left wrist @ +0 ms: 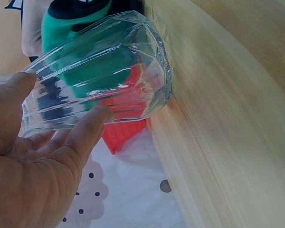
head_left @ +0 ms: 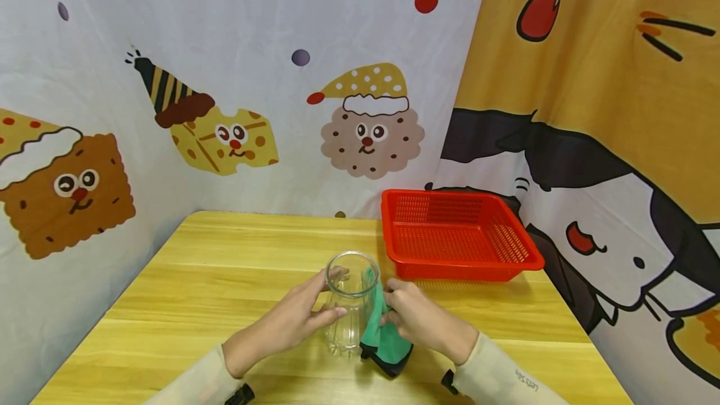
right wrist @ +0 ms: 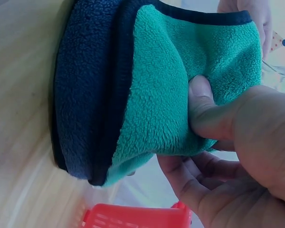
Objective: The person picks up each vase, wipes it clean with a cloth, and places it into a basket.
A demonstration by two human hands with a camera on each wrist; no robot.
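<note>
A clear glass jar (head_left: 344,324) with faceted sides stands upright on the table. My left hand (head_left: 292,316) holds it from the left, thumb on the near side and fingers round the far side; the left wrist view shows the fingertips on the glass (left wrist: 99,80). My right hand (head_left: 419,315) pinches a green cloth (head_left: 394,344) with dark edging, which hangs against the jar's right side. In the right wrist view the thumb presses into the fluffy green face of the cloth (right wrist: 156,90), and its dark blue side folds out near the table.
A red plastic basket (head_left: 455,267) with perforated walls sits at the back right of the wooden table (head_left: 247,249). Behind the table hangs a white curtain (head_left: 242,30) with cartoon prints, and a yellow printed one (head_left: 607,92) hangs on the right.
</note>
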